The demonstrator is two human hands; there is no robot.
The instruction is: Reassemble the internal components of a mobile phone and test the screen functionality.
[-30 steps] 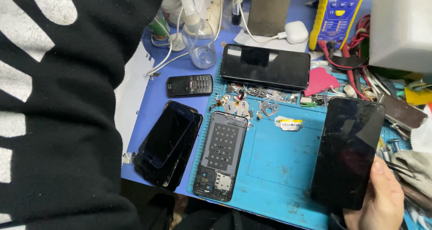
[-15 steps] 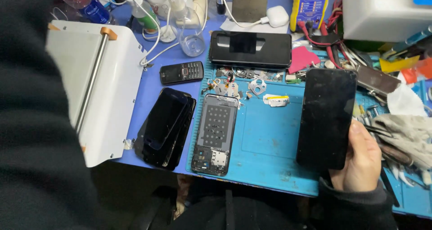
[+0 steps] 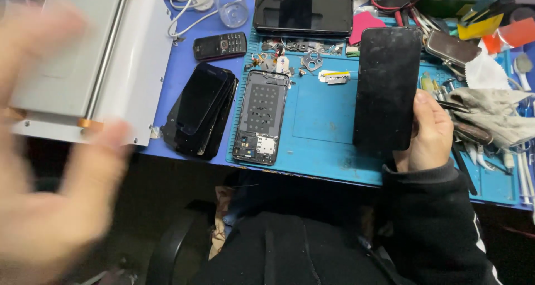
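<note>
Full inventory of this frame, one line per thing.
black screen panel: 1, black, held upright over the mat's right side
blue mat: 1, teal-blue, desk centre
opened phone frame: 1, dark, on the mat's left edge
stacked phones: several, black, left of the mat
keypad phone: 1, black, above the stack
white machine: 1, white with orange knobs, desk left
grey cloth: 1, grey, right
right hand: grips the panel's lower right edge
left hand: blurred, raised near the camera, holds nothing
</note>
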